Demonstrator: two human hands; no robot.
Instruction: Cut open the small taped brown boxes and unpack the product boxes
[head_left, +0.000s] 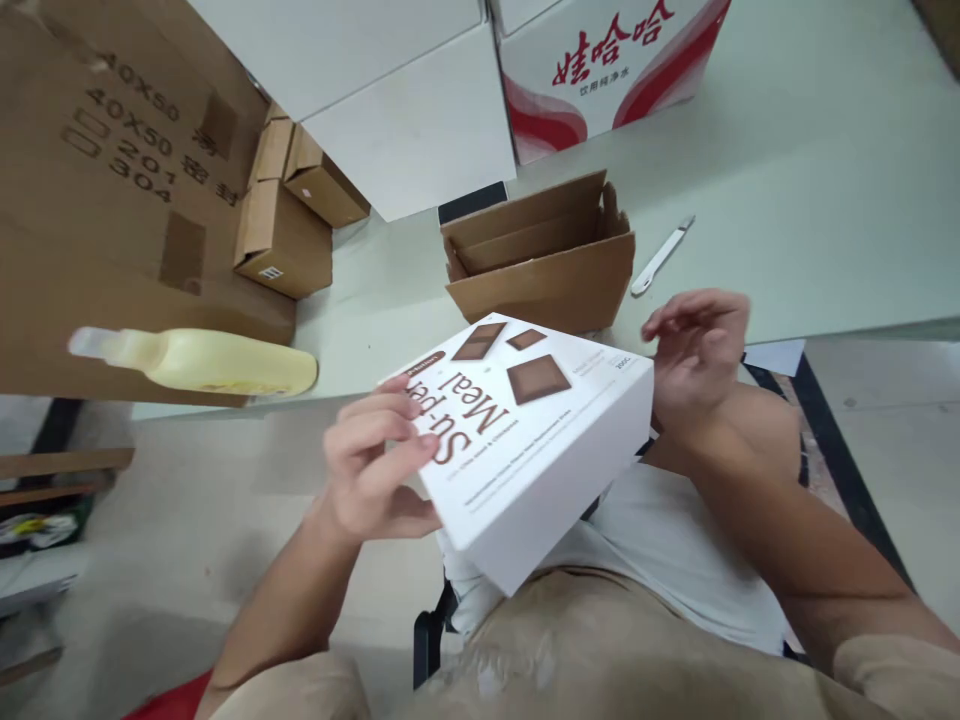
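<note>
– White cardboard box printed with brown chocolate squares point(525, 440): I see it tilted in the air over the lap, just short of the table edge. The left hand point(371, 460) clamps its near corner, thumb under, fingers on top.
– And the right hand point(697, 345)?
– Spread loose, fingers curled by the far corner; I can't tell whether it touches. My worry is that one-corner pinch: the box looks slick, and I judge it could swing down and slip to the floor.
– What's around?
– A pale green tabletop point(787, 180) carries an open brown corrugated carton point(540, 260), a white utility knife point(664, 255) beside it, a yellow spray bottle point(202, 360) lying at the near edge, and stacked brown and white cartons point(360, 100) behind. Pale floor below.
</note>
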